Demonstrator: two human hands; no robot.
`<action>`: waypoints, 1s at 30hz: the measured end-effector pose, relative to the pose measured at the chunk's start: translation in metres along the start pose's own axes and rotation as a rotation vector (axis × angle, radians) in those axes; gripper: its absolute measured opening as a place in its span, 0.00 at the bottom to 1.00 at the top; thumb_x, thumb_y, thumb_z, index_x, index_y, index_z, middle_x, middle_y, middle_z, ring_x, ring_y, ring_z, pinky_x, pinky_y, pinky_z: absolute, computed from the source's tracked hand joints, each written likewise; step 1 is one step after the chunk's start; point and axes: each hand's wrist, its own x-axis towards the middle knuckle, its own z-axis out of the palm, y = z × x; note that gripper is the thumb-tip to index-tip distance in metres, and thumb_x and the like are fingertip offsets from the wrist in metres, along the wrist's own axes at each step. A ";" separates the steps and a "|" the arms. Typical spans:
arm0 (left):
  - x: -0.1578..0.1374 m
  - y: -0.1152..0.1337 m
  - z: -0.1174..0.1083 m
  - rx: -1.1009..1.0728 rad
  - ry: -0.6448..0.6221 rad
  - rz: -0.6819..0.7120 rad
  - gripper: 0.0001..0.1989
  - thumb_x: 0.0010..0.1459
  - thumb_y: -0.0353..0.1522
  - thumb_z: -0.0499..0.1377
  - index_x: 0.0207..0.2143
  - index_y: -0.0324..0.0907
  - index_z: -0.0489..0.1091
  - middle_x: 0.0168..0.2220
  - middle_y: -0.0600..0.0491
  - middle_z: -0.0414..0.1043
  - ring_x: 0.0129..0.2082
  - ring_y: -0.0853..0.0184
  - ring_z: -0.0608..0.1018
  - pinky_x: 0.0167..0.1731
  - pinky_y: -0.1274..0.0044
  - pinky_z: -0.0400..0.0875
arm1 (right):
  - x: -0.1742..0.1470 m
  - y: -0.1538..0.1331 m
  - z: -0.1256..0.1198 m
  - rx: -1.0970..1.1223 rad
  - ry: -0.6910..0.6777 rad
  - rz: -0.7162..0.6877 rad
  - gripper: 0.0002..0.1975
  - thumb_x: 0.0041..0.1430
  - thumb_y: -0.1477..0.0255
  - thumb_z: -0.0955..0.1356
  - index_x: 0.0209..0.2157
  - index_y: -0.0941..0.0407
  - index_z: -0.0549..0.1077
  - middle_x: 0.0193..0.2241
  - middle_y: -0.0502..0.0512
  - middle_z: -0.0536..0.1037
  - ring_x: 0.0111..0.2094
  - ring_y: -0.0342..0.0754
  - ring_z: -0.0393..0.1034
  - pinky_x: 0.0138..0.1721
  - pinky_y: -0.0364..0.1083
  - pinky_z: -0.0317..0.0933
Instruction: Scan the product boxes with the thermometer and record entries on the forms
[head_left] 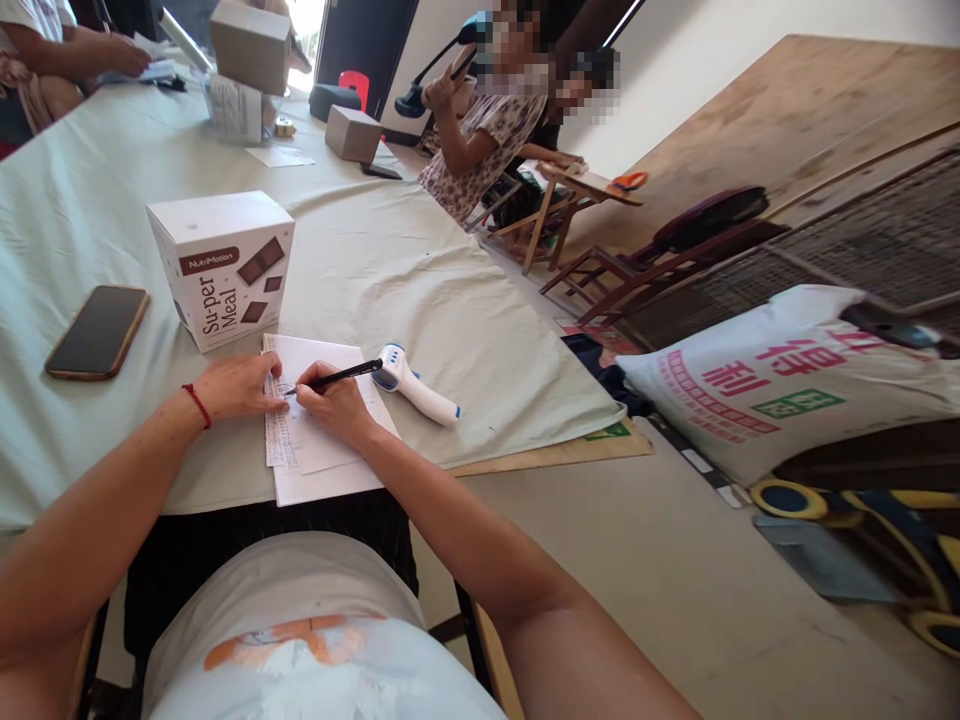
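Note:
Gripped in my right hand [335, 405] is a black pen [345, 374], its tip down at the written sheet. Several sheets of white paper [330, 485] lie stacked near the table's front edge, with handwriting along their left side. My left hand [238, 386] rests at the left edge of the papers, fingers stretched out, a red string on its wrist. Just right of the papers lies a white and blue infrared thermometer [420, 388]. Behind my left hand stands a white Su-per Meal box [232, 262]. A dark phone [99, 332] lies further left.
The cloth-covered table [360, 240] also bears a small box [352, 134] and a larger carton [251, 48] at the back. Two people sit at right beyond the table, another at far left. A printed sack [787, 380] and a wooden chair [660, 245] stand right.

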 end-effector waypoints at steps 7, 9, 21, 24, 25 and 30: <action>0.000 0.000 0.000 0.009 0.003 0.010 0.24 0.58 0.46 0.61 0.51 0.41 0.67 0.44 0.46 0.77 0.44 0.54 0.78 0.35 0.70 0.63 | 0.000 0.002 0.000 0.025 0.023 -0.006 0.03 0.43 0.69 0.65 0.22 0.54 0.67 0.21 0.47 0.70 0.25 0.43 0.61 0.31 0.45 0.60; 0.000 0.001 0.000 0.013 0.002 0.000 0.24 0.58 0.46 0.61 0.51 0.41 0.67 0.44 0.47 0.77 0.44 0.54 0.78 0.34 0.70 0.63 | 0.000 0.003 0.000 0.011 0.024 -0.004 0.03 0.43 0.69 0.65 0.22 0.53 0.67 0.21 0.47 0.70 0.25 0.43 0.62 0.30 0.45 0.59; 0.000 0.001 -0.001 0.002 -0.005 0.012 0.25 0.58 0.46 0.61 0.51 0.40 0.67 0.45 0.45 0.77 0.44 0.54 0.78 0.34 0.70 0.63 | -0.001 0.005 0.000 -0.009 0.047 -0.025 0.02 0.45 0.70 0.65 0.22 0.54 0.66 0.22 0.48 0.70 0.26 0.44 0.63 0.32 0.45 0.60; 0.000 0.001 -0.001 0.010 -0.001 -0.007 0.25 0.58 0.47 0.61 0.51 0.42 0.67 0.44 0.46 0.77 0.43 0.54 0.79 0.34 0.71 0.64 | -0.001 0.005 0.000 -0.017 0.025 -0.018 0.02 0.45 0.71 0.65 0.22 0.54 0.66 0.21 0.47 0.70 0.26 0.44 0.62 0.31 0.44 0.60; 0.000 0.001 -0.001 0.012 0.003 -0.009 0.25 0.57 0.47 0.61 0.51 0.42 0.68 0.44 0.47 0.77 0.43 0.54 0.79 0.34 0.71 0.64 | -0.001 0.005 0.000 -0.018 0.026 -0.016 0.02 0.45 0.71 0.65 0.22 0.54 0.66 0.21 0.47 0.70 0.25 0.44 0.62 0.31 0.44 0.60; 0.002 0.000 0.001 0.001 0.005 0.002 0.26 0.57 0.47 0.62 0.52 0.41 0.68 0.43 0.47 0.77 0.42 0.54 0.79 0.34 0.70 0.64 | -0.001 0.004 -0.001 0.010 0.090 -0.009 0.03 0.44 0.69 0.65 0.22 0.53 0.67 0.21 0.48 0.70 0.25 0.44 0.62 0.30 0.44 0.60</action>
